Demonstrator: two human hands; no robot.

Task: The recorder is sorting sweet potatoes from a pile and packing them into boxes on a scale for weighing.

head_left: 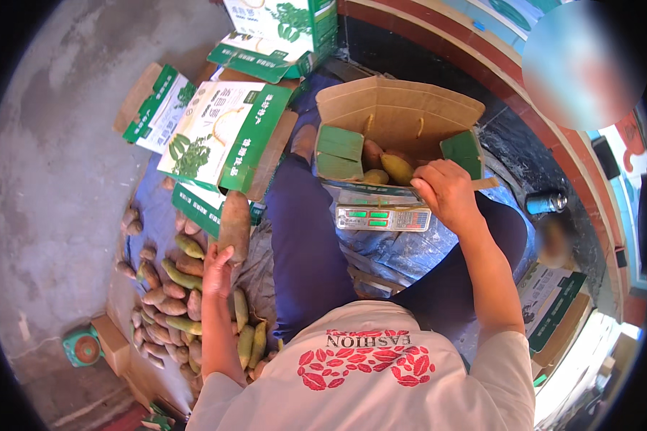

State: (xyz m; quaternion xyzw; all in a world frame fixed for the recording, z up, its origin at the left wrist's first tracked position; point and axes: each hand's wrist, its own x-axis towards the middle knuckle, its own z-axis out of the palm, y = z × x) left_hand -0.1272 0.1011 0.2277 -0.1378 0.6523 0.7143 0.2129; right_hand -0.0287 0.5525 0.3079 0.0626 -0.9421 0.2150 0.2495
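My left hand grips the lower end of a thick, brownish, soil-coated radish, held upright above the pile on my left. That pile of radishes mixes brown, earthy ones with greener ones. In front of me an open cardboard carton rests on a digital scale with lit green displays. Several radishes lie inside the carton, one yellowish green. My right hand has its fingers closed over the carton's near edge, toward the right corner.
Green-and-white cartons stand at the far left, with another carton behind them. My legs flank the scale. A can lies to the right, above another carton. A blue sheet covers the floor.
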